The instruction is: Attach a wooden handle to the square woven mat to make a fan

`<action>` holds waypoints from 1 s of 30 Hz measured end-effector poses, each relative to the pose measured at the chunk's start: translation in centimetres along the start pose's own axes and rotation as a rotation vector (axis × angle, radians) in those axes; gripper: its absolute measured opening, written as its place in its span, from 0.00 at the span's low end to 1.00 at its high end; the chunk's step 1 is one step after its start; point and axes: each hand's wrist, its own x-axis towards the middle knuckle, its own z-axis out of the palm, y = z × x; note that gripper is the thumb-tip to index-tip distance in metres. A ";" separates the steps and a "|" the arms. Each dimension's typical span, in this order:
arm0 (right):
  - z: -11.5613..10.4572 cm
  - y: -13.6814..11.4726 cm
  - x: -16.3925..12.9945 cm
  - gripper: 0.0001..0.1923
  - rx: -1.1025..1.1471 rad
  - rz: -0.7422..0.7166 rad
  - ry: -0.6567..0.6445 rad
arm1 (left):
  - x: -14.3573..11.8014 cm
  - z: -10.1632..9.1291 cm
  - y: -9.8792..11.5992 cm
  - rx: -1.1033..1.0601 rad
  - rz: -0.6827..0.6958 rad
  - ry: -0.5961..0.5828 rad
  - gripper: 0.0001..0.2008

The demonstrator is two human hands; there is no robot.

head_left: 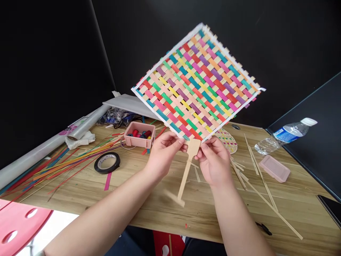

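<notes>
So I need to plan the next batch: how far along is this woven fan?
The coloured woven panel looks finished: strips fully interlaced, white edging round its border. In hand: the left hand and right hand hold the panel's lower corner against the wooden handle. Whether the handle is fixed yet cannot be told. Loose strips and a tape roll lie on the table.

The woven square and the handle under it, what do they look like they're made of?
The woven square looks like flat dyed bamboo or wood strips, matte, interlaced with pale natural ones, its edges bound in white tape. The handle looks like bare light wood, unpainted and smooth. The left hand and right hand pinch them where they meet.
</notes>
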 end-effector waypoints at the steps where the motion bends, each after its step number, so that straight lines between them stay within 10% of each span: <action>1: 0.2 -0.4 -0.3 0.08 0.036 0.024 -0.028 | -0.2 0.2 0.3 -0.022 -0.005 -0.017 0.10; 10: 1.0 -1.8 -1.6 0.07 0.095 0.038 -0.110 | -1.3 0.7 1.5 -0.055 -0.040 -0.096 0.08; 19: 0.3 -0.6 -1.0 0.02 -0.427 -0.272 0.098 | -0.4 -0.3 1.3 0.373 0.012 -0.044 0.11; 30: -0.4 1.5 0.1 0.05 -0.244 -0.136 0.134 | 0.5 -0.6 0.4 0.425 0.066 0.020 0.11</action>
